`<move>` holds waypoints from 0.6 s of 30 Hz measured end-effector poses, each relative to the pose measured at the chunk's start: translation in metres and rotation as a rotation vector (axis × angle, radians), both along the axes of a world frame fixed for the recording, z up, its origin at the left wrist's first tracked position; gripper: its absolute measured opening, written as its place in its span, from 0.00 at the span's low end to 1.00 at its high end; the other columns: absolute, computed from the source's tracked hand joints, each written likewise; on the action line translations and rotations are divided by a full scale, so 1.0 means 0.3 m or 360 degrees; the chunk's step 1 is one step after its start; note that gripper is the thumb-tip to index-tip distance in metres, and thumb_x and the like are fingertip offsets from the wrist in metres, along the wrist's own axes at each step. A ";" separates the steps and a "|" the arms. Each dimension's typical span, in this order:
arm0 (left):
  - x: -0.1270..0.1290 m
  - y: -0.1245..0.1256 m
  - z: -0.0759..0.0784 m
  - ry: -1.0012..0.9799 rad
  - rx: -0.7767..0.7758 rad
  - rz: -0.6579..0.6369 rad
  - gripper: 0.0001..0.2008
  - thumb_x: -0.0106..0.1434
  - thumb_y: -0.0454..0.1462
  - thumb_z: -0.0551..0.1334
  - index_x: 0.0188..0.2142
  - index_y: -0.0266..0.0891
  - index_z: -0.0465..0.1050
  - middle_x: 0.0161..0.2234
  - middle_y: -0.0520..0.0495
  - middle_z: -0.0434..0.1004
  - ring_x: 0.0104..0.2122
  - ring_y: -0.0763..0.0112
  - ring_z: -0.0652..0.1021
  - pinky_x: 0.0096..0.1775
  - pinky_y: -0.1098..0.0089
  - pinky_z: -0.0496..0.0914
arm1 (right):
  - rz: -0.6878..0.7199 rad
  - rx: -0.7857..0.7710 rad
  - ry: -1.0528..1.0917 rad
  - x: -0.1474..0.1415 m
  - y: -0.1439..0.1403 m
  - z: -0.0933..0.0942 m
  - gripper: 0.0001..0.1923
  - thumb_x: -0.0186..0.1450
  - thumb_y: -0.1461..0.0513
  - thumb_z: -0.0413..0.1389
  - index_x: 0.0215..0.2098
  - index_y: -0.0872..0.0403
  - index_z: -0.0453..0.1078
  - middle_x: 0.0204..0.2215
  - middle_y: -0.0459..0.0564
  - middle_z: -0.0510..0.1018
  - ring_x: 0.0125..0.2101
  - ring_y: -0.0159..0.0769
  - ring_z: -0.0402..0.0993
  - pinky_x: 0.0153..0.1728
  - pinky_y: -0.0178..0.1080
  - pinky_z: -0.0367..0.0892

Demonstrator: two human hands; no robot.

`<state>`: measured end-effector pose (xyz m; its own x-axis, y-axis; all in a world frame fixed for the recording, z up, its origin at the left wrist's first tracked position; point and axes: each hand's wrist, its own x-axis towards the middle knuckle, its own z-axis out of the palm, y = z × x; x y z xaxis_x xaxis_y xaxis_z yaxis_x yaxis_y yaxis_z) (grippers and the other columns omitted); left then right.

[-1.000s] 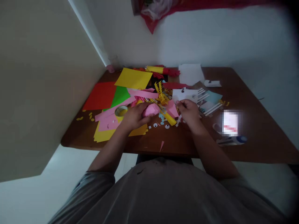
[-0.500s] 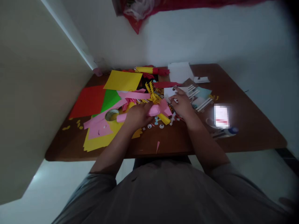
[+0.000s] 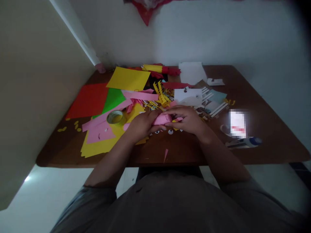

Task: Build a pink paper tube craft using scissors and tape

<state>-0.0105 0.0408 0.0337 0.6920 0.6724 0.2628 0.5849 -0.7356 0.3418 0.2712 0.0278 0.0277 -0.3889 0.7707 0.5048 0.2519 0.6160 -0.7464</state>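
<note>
A pink paper tube (image 3: pixel 162 119) lies across the middle, above the front part of the table. Wrapped round it is my left hand (image 3: pixel 142 126), with the tube's left end showing beyond the palm. My right hand (image 3: pixel 189 120) closes on the tube's right end, thumb below and fingers above; whether a small piece is also between those fingers is hidden. Just under the hands lie loose googly eyes (image 3: pixel 170 132). Behind them sits a curled yellow paper strip (image 3: pixel 163 95), beside a white sheet (image 3: pixel 187 96) with small dark marks.
On the brown table (image 3: pixel 189 152), a tape roll (image 3: pixel 109 118) rests on yellow paper (image 3: pixel 97 149) at left. Red (image 3: pixel 87 100) and yellow sheets (image 3: pixel 128 78) lie farther back. A bright blurred-out rectangle (image 3: pixel 238 123) and a blue-and-white tool (image 3: pixel 245 142) are at right.
My right hand has come from the white sheet down and left onto the pink paper tube. The left hand still holds the tube, and the view has shifted slightly.
</note>
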 end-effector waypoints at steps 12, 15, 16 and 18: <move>-0.001 -0.004 0.006 -0.0213 -0.0094 -0.0072 0.36 0.80 0.65 0.61 0.68 0.41 0.77 0.57 0.32 0.87 0.54 0.47 0.87 0.51 0.57 0.79 | -0.0031 0.0032 -0.0026 -0.008 -0.031 0.037 0.17 0.69 0.52 0.79 0.54 0.43 0.92 0.47 0.50 0.93 0.45 0.44 0.91 0.50 0.43 0.85; -0.003 -0.007 0.017 -0.0323 -0.0182 -0.0085 0.35 0.79 0.65 0.63 0.67 0.42 0.78 0.58 0.34 0.88 0.54 0.49 0.87 0.53 0.57 0.80 | 0.0014 -0.0047 0.0062 0.002 -0.040 0.036 0.21 0.68 0.53 0.80 0.59 0.40 0.90 0.51 0.50 0.92 0.44 0.42 0.91 0.50 0.43 0.87; -0.005 -0.007 0.022 -0.0362 -0.0215 -0.0090 0.34 0.79 0.64 0.63 0.67 0.42 0.79 0.58 0.35 0.88 0.54 0.49 0.87 0.53 0.57 0.80 | 0.0039 -0.0082 0.0092 0.008 -0.043 0.036 0.24 0.69 0.53 0.79 0.62 0.39 0.89 0.56 0.50 0.91 0.46 0.42 0.91 0.50 0.44 0.88; -0.010 -0.006 0.030 -0.0444 -0.0282 -0.0112 0.32 0.79 0.63 0.65 0.66 0.42 0.80 0.57 0.36 0.89 0.54 0.51 0.88 0.54 0.57 0.80 | 0.0085 -0.0108 0.0120 0.019 -0.049 0.039 0.28 0.69 0.54 0.79 0.66 0.37 0.86 0.64 0.52 0.87 0.56 0.46 0.89 0.52 0.44 0.89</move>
<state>-0.0135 0.0391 0.0428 0.6562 0.6775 0.3322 0.4004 -0.6858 0.6078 0.2769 0.0131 0.0395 -0.3931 0.7833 0.4815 0.1620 0.5745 -0.8023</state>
